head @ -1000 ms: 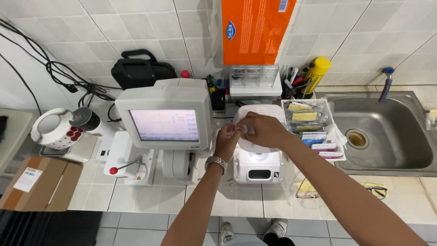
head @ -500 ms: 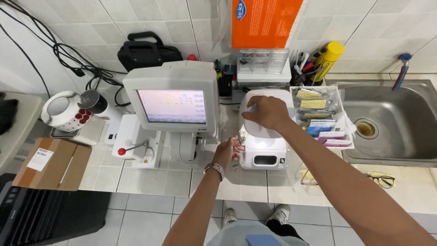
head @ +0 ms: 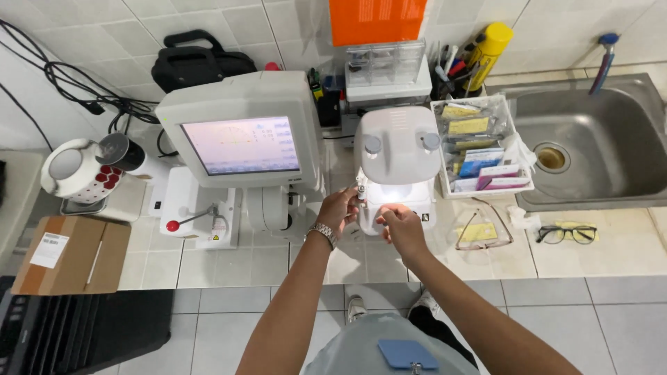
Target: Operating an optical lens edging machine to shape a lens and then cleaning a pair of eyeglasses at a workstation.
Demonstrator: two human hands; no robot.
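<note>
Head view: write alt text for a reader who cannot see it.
Both hands, left hand and right hand, reach into the lit front of a small white machine on a tiled counter, beside a monitor and a steel sink.

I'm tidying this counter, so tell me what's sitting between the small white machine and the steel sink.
In the head view, a clear tray of small packets stands between the white machine and the sink. Nearer the counter's front edge lies a pair of glasses.

Lit pale monitor screen [head: 241,146] center-left, orange sign [head: 376,20] on the wall, brown cardboard box [head: 69,255] with white label [head: 49,250] far left.
</note>
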